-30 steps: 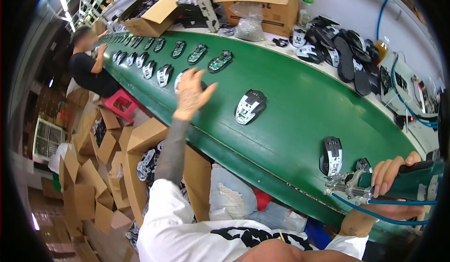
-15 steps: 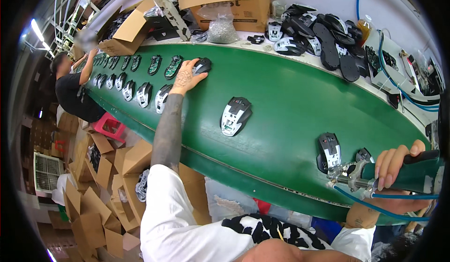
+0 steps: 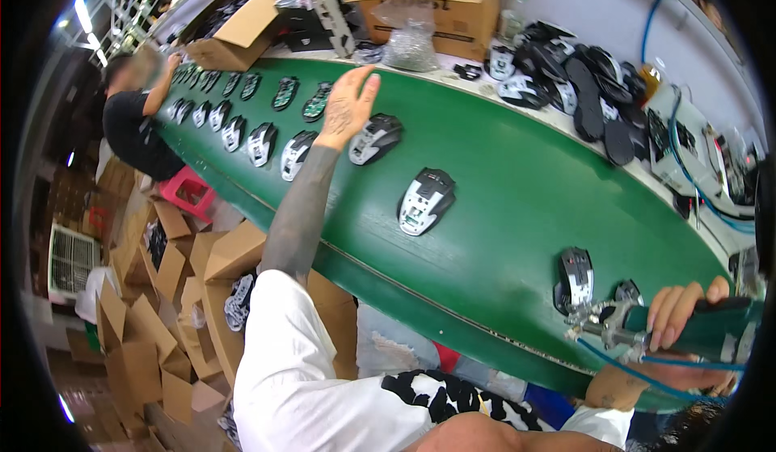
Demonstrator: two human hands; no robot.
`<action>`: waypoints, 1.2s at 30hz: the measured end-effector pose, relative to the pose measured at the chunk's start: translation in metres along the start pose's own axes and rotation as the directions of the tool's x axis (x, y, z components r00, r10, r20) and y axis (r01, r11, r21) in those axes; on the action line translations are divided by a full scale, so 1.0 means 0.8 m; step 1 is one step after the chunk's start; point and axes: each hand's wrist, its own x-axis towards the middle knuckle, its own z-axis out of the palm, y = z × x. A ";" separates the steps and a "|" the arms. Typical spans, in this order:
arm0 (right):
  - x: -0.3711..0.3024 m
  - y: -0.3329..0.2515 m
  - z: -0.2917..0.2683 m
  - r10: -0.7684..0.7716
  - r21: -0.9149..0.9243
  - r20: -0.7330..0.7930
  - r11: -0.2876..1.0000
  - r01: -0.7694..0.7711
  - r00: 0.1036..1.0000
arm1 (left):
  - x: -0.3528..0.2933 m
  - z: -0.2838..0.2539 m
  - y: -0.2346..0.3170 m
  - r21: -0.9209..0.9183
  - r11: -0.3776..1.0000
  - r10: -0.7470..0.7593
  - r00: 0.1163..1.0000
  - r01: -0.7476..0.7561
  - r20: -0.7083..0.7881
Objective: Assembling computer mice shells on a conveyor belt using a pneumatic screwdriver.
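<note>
My left hand (image 3: 349, 111) is raised over the green work surface with its fingers stretched out, holding nothing. Just to its right lies a black-and-white computer mouse body (image 3: 377, 139), and a green circuit board on a dark base (image 3: 318, 101) is on its left. My right hand (image 3: 677, 316) grips a green air tool (image 3: 702, 327) with metal fittings and blue hoses at the right end. Near that tool's metal tip lies another mouse body (image 3: 575, 280), with a smaller-looking one (image 3: 628, 292) partly hidden. One more mouse body (image 3: 426, 201) sits mid-surface.
Two rows of mouse parts run along the left of the green surface (image 3: 501, 185). A co-worker in black (image 3: 136, 124) reaches over its far left end. Cardboard boxes (image 3: 428, 7) and a pile of mouse shells (image 3: 558, 64) line the back shelf; open cartons (image 3: 149, 355) stand lower left.
My left hand has let go of the mouse body and lifted away; that mouse body now lies on the surface, nearer me. My right hand keeps hold of the tool. The view has shifted slightly.
</note>
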 end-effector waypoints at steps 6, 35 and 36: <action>0.003 -0.033 -0.025 0.125 -0.158 0.120 0.982 -0.105 0.985 | -0.137 -0.107 -0.063 0.434 0.896 -0.206 0.954 0.095 0.218; 0.002 -0.004 -0.020 -0.056 -0.115 0.037 0.991 0.060 0.998 | -0.017 -0.052 -0.146 0.555 0.824 -0.324 0.895 0.109 0.306; -0.001 -0.017 -0.015 0.019 -0.153 -0.012 0.988 -0.021 1.000 | -0.011 -0.035 -0.142 0.531 0.846 -0.270 0.894 0.043 0.358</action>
